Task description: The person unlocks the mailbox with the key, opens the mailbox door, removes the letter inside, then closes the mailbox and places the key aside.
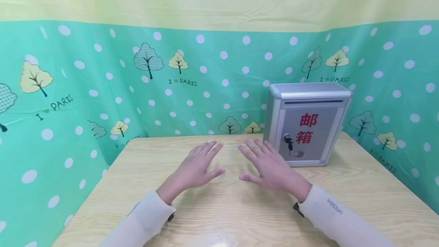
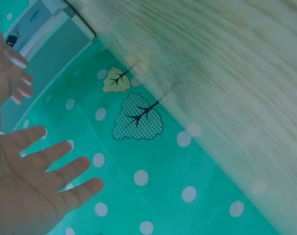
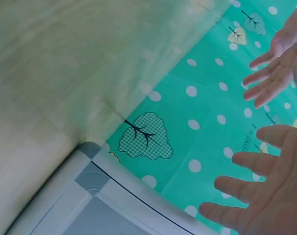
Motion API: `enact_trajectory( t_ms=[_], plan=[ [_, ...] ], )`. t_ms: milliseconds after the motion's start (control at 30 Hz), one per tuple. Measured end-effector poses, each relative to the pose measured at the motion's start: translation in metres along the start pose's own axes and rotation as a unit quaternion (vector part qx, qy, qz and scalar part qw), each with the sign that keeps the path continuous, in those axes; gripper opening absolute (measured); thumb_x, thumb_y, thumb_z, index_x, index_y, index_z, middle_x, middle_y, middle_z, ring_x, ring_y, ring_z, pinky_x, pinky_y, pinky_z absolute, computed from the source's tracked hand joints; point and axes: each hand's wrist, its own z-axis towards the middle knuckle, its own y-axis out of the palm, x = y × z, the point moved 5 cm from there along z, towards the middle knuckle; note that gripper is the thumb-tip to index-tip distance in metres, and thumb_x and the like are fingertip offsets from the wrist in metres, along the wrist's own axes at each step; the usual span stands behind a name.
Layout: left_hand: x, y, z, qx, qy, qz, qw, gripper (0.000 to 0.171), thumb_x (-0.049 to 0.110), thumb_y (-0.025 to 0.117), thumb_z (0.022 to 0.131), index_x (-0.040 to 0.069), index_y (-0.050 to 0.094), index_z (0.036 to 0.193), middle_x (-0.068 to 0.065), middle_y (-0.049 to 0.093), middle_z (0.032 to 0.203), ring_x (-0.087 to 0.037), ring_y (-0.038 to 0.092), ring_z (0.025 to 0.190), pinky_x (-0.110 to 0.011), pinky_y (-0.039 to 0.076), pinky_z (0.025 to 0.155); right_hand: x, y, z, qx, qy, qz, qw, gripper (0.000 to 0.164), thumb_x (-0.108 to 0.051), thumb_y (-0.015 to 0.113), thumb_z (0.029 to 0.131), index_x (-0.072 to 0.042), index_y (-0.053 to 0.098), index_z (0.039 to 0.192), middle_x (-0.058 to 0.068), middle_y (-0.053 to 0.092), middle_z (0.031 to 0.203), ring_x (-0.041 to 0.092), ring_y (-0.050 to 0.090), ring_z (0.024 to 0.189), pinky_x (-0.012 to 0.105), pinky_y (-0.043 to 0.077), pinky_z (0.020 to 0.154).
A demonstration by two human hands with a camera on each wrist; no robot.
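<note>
Both hands hover over the wooden table with fingers spread and nothing in them. My left hand [image 1: 196, 166] is left of the middle in the head view, its thumb pointing right. Facing it, my right hand [image 1: 271, 167] has its thumb pointing left and overlaps the lower left side of a mailbox in this view. The grey metal mailbox [image 1: 315, 121] stands upright at the back right, with red characters on its door, a slot near the top, and keys [image 1: 290, 144] hanging from the lock. In the right wrist view, a corner of the mailbox [image 3: 104, 181] shows beside the spread fingers [image 3: 236, 188].
The light wooden table [image 1: 212, 209] reaches back to a green curtain [image 1: 192, 98] with white dots and printed trees, which also hangs along both sides. A round knob or emblem [image 1: 299, 154] sits low on the mailbox door.
</note>
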Motion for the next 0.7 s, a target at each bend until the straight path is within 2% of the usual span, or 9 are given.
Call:
enact_trajectory(
  t_ms=[200, 367, 500, 700],
  plan=[
    [0.003, 0.000, 0.009, 0.034, -0.009, -0.022, 0.9991, 0.074, 0.049, 0.063, 0.100, 0.013, 0.037, 0.159, -0.015, 0.042, 0.159, -0.039, 0.042, 0.143, -0.060, 0.037, 0.116, 0.002, -0.015, 0.007, 0.050, -0.013, -0.001, 0.999, 0.079, -0.064, 0.055, 0.098, -0.014, 0.040, 0.158, 0.015, 0.045, 0.157, 0.041, 0.047, 0.139, 0.064, 0.040, 0.112],
    [0.014, -0.001, 0.019, 0.042, -0.001, -0.020, 0.9989, 0.071, 0.047, 0.062, 0.101, 0.012, 0.039, 0.158, -0.015, 0.045, 0.157, -0.037, 0.044, 0.142, -0.059, 0.039, 0.115, 0.007, -0.030, 0.009, 0.119, -0.034, -0.034, 0.992, 0.067, -0.053, 0.064, 0.098, -0.009, 0.054, 0.148, 0.015, 0.060, 0.143, 0.038, 0.060, 0.124, 0.058, 0.051, 0.103],
    [0.021, -0.002, 0.026, 0.045, 0.001, -0.025, 0.9987, 0.069, 0.044, 0.063, 0.101, 0.012, 0.040, 0.157, -0.013, 0.046, 0.156, -0.035, 0.046, 0.141, -0.059, 0.042, 0.112, 0.012, -0.041, 0.010, 0.159, -0.047, -0.053, 0.985, 0.062, -0.047, 0.067, 0.097, -0.006, 0.058, 0.142, 0.017, 0.063, 0.137, 0.037, 0.064, 0.115, 0.055, 0.054, 0.098],
    [0.027, -0.002, 0.040, 0.055, -0.002, -0.050, 0.9973, 0.066, 0.042, 0.062, 0.101, 0.011, 0.041, 0.156, -0.011, 0.047, 0.155, -0.033, 0.044, 0.142, -0.057, 0.043, 0.112, 0.021, -0.058, 0.006, 0.192, -0.045, -0.057, 0.979, 0.061, -0.043, 0.072, 0.094, -0.004, 0.060, 0.140, 0.019, 0.064, 0.134, 0.037, 0.065, 0.112, 0.053, 0.058, 0.092]
  ],
)
